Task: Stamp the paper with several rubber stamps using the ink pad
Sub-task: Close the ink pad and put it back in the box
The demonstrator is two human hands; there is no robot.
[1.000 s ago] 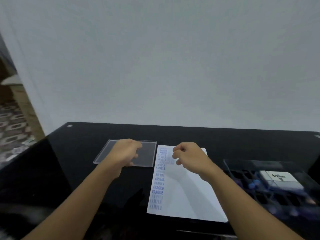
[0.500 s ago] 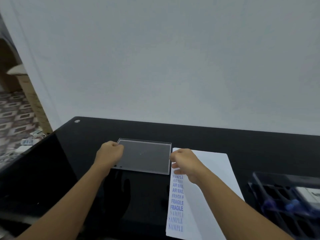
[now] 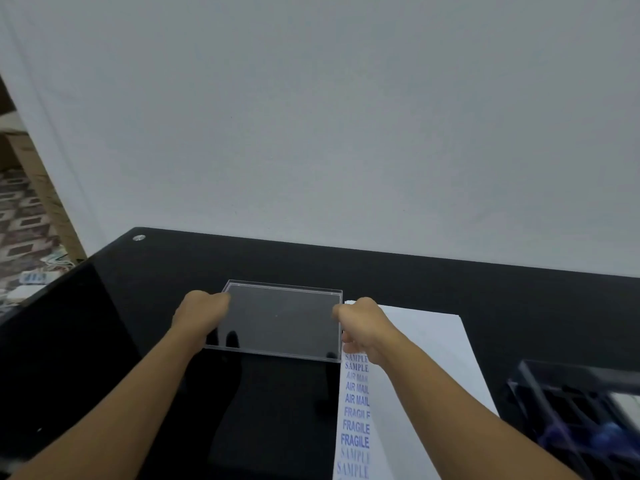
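Observation:
A clear plastic lid (image 3: 282, 320) lies flat on the black table (image 3: 450, 278). My left hand (image 3: 201, 315) grips its left edge with curled fingers. My right hand (image 3: 362, 325) grips its right edge the same way. To the right lies a white paper (image 3: 426, 375) with a column of blue stamped words, SAMPLE, AIR MAIL and FRAGILE, down its left side. My right hand covers the top of that column. No ink pad or stamp shows plainly.
A dark compartmented tray (image 3: 581, 410) sits at the right edge, blurred, with blue items and a white object inside. A grey wall (image 3: 329, 133) rises behind the table. Patterned floor (image 3: 24, 233) shows past the table's left edge.
My left hand slid from on top of the lid to its left edge. My right hand left the paper and took the lid's right edge. The view swung left.

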